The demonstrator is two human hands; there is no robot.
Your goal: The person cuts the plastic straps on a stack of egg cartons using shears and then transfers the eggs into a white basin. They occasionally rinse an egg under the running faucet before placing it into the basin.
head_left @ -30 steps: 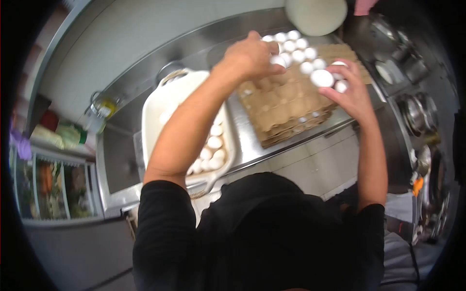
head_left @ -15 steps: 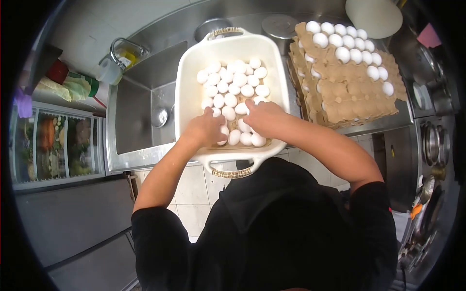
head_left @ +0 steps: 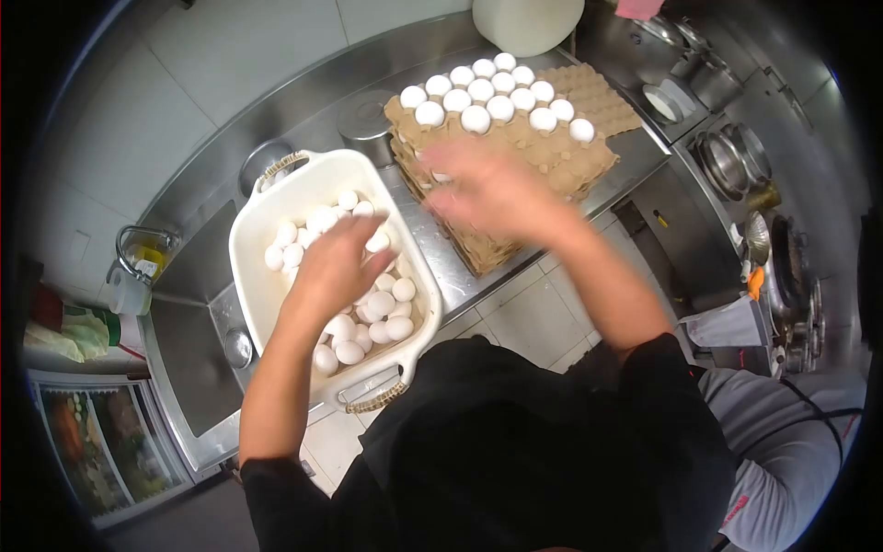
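Observation:
My left hand (head_left: pixel 336 267) is over the cream-white tub (head_left: pixel 244 248), its fingers and thumb curled around an egg (head_left: pixel 377 241). Many white eggs (head_left: pixel 381 304) lie in the tub, below and around that hand. Blurred by motion, my right hand (head_left: pixel 487 179) reaches over the near left part of the stacked cardboard egg trays (head_left: pixel 561 166). Between its fingers and thumb part of a white egg (head_left: pixel 441 177) shows. Rows of white eggs (head_left: pixel 500 108) sit in the far side of the top tray.
The tub stands on the steel counter beside a sink (head_left: pixel 189 368) with a tap (head_left: pixel 138 241). A round metal lidded pot (head_left: pixel 365 120) is behind the trays. Pans (head_left: pixel 727 161) line the right side. A person in a grey garment (head_left: pixel 782 460) is close at my right.
The view has swung right. My right hand has left the tub and moved over the egg trays, while my left hand has lifted from among the eggs. A grey-clothed person now shows at right.

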